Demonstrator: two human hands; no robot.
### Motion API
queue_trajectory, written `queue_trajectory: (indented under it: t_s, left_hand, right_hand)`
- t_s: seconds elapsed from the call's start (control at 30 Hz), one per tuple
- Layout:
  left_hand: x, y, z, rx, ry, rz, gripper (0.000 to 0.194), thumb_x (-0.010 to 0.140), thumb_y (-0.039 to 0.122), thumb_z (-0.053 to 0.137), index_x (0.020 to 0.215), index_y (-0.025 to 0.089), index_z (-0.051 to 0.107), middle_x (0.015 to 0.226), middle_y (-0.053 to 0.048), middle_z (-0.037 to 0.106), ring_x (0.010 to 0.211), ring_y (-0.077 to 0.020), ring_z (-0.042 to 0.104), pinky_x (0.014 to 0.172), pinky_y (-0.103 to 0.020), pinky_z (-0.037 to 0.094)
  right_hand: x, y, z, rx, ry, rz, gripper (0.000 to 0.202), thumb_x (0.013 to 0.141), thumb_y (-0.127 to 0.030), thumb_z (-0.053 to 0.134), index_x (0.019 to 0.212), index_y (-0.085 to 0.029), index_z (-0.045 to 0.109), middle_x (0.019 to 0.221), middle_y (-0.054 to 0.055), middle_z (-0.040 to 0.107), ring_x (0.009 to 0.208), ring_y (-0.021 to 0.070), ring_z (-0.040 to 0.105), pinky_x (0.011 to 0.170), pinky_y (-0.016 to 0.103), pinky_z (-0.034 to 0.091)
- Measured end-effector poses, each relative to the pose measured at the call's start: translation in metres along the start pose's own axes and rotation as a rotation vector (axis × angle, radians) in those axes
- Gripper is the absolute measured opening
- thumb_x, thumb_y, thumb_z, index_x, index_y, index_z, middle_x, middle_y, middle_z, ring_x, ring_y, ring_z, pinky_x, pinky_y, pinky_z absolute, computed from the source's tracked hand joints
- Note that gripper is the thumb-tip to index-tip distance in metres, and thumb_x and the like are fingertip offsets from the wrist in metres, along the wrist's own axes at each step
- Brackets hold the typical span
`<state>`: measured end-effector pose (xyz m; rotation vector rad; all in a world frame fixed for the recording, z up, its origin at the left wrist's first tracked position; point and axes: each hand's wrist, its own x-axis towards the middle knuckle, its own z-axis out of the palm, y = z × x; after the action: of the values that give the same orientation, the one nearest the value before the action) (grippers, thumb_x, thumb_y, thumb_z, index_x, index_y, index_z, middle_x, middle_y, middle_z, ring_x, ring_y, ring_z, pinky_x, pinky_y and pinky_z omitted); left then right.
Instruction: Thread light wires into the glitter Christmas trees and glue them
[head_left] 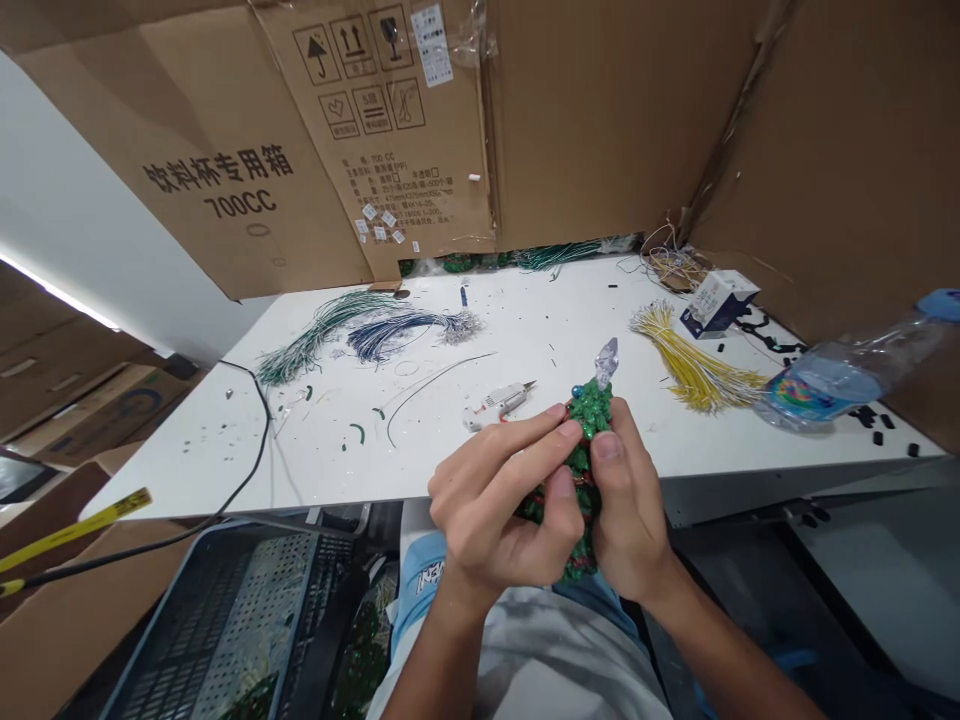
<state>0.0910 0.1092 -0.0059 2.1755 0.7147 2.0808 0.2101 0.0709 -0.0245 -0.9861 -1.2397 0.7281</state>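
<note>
A small green Christmas tree figure [590, 410] with a clear pointed top and a blue bead near its tip is held over the table's front edge. My left hand [510, 500] grips its left side, with the fingertips pressed near the upper branches. Around the right side wraps my right hand [630, 500], its thumb on the front of the tree. Just beyond my left hand, a white tool with a dark pointed tip [501, 402] lies on the white table [450, 460]. The fingers cover parts of the tree's middle.
Bundles of green wires [322, 330], blue wires [397, 333] and yellow wires [686, 365] lie on the table. At the right are a small box [718, 303] and a plastic bottle [847, 375]. Cardboard [600, 130] stands behind; a crate [217, 610] is below left.
</note>
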Motion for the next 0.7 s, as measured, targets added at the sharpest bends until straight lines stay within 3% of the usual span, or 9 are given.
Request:
queue_trajectory:
  t_s: [0.23, 0.7]
  left_hand:
    - [0.0003, 0.0009, -0.0061, 0.041, -0.067, 0.031, 0.029, 0.093, 0.013, 0.065, 0.115, 0.018, 0.083, 0.116, -0.011, 0.088, 0.096, -0.0225, 0.087, 0.078, -0.034, 0.074]
    - [0.0021, 0.0004, -0.0023, 0.012, -0.04, 0.056, 0.026, 0.095, 0.009, 0.064, 0.113, 0.015, 0.082, 0.107, -0.011, 0.088, 0.094, -0.0223, 0.087, 0.076, -0.033, 0.073]
  right_hand:
    - [-0.0007, -0.0004, 0.0006, 0.031, -0.007, 0.019, 0.029, 0.119, -0.047, 0.045, 0.104, -0.027, 0.061, 0.084, -0.002, 0.061, 0.074, 0.0173, 0.055, 0.066, 0.031, 0.047]
    - [0.0021, -0.001, 0.002, -0.067, -0.006, -0.035, 0.027, 0.12, -0.044, 0.042, 0.107, -0.027, 0.059, 0.085, -0.003, 0.062, 0.073, 0.0165, 0.055, 0.068, 0.031, 0.047]
